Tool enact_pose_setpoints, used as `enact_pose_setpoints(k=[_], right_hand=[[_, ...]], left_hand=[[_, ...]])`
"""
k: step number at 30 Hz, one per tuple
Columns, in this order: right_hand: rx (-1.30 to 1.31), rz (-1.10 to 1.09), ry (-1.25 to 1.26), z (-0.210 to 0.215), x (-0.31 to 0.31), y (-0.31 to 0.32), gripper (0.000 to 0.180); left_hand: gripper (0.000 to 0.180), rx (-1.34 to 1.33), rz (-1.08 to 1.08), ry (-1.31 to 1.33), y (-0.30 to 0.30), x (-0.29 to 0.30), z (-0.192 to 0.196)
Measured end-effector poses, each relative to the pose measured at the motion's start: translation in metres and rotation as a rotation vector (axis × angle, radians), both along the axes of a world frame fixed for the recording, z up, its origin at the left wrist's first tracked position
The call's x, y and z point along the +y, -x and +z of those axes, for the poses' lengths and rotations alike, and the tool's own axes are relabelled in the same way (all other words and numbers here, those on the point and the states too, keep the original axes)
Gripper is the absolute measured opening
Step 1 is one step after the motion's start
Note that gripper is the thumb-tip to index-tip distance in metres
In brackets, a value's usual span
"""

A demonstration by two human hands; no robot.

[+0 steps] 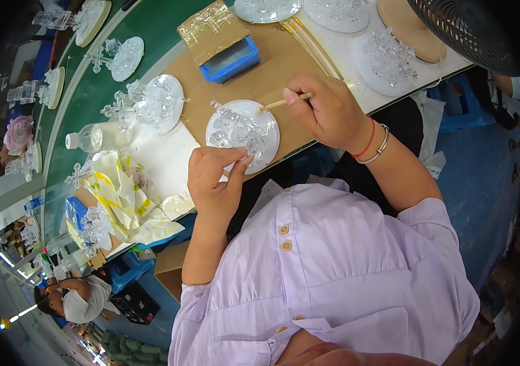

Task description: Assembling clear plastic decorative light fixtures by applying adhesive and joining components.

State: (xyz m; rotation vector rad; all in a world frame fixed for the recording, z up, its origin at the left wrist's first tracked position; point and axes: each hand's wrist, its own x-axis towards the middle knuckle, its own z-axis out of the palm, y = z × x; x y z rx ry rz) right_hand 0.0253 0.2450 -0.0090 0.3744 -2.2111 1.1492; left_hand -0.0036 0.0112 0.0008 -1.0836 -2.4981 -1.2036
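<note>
Brown workbench (272, 73) beside a green conveyor (95, 91), crowded with clear discs.

Workbench (272, 73) — brown mat, round glass plates (243, 131), blue tray (231, 61).

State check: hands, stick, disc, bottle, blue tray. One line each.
left hand: pinching the near edge of the round disc
right hand: closed on the thin wooden stick
wooden stick: held level, tip over the disc
round disc: flat on the bench, clear glass pieces on top
plastic bottle: lying on its side
blue tray: partly covered by taped cardboard
</note>
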Motion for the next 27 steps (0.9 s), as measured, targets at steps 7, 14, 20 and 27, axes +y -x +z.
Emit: enact_pose_setpoints(k=[7,14,20,27], right_hand=[[0.116,-0.038,0.032,0.007,0.015,-0.003,0.003],[0.302,-0.021,0.354,0.048,0.027,-0.017,0.014],[0.495,-0.056,0.54,0.072,0.021,-0.015,0.022],[0.471,0.007,0.563,0.058,0.027,-0.008,0.025]], left_hand=[[0.023,0.036,-0.008,-0.012,0.001,0.001,0.0],[0.023,0.083,0.009,-0.081,-0.005,-0.006,0.007],[0.021,-0.29,0.151,-0.518,0.022,-0.022,0.055],[0.014,-0.119,0.43,-0.237,0.143,-0.043,0.162]])
